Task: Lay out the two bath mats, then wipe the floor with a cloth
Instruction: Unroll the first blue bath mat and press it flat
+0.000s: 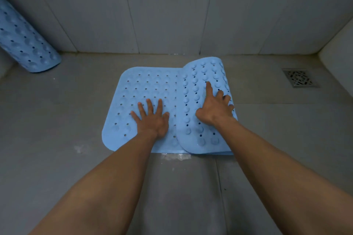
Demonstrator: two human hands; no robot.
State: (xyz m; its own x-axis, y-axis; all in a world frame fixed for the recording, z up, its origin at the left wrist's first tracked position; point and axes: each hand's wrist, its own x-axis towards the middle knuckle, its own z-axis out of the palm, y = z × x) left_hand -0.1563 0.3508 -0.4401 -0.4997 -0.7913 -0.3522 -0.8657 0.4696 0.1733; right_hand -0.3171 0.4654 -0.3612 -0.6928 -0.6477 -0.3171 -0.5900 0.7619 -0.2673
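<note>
- A second bath mat (24,38), still rolled into a tube, leaned against the wall at the far left, well apart from both hands.
- The half-unrolled blue mat (137,89) lay on the grey floor (57,116) in the middle, its flattened part to the left and its roll (206,74) to the right.
- The left hand (152,120) was spread wide open, palm down on the flattened part, pinning it and gripping nothing.
- The right hand (215,107) rested on top of the roll, forefinger stretched out and the other fingers loosely bent over its far side; it pressed on the roll rather than closing around it.
- The roll's long axis ran away from the person toward the wall, so judging from this the remaining mat had to unroll rightward, toward the floor drain (299,78), and the right hand was the nearer one to push it.
- No brand, label or writing could be read on either mat.
- No cloth was in view.
</note>
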